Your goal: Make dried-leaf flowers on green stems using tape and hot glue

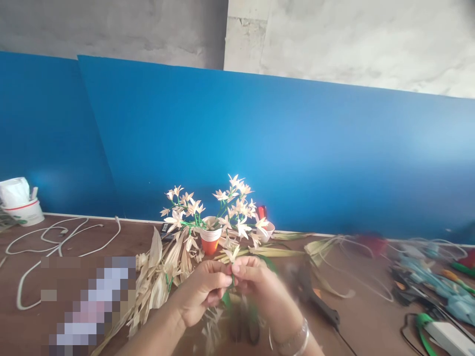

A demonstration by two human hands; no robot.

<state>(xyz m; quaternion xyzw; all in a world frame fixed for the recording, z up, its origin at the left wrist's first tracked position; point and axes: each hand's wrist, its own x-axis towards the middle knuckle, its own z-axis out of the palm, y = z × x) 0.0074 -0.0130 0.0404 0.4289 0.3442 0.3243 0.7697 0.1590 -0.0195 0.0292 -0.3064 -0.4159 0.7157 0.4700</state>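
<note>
Between my two hands is a small pale husk flower (233,254) on a green stem, its petals pointing up. My left hand (208,287) pinches the stem just below the petals. From the other side, my right hand (258,283) pinches the same spot, its fingertips meeting those of the left. Just behind them, an orange paper cup (211,243) holds green-stemmed sprays of similar flowers (193,206). A white cup (267,231) stands to its right, partly hidden by blossoms. What lies exactly between my fingertips is covered.
Dried corn husks (158,282) are heaped left of my hands. A black glue gun (319,301) lies to the right, and blurred scissors (245,329) lie below. White cables (55,242) and a white tub (24,212) are far left. A blue panel (260,148) borders the table.
</note>
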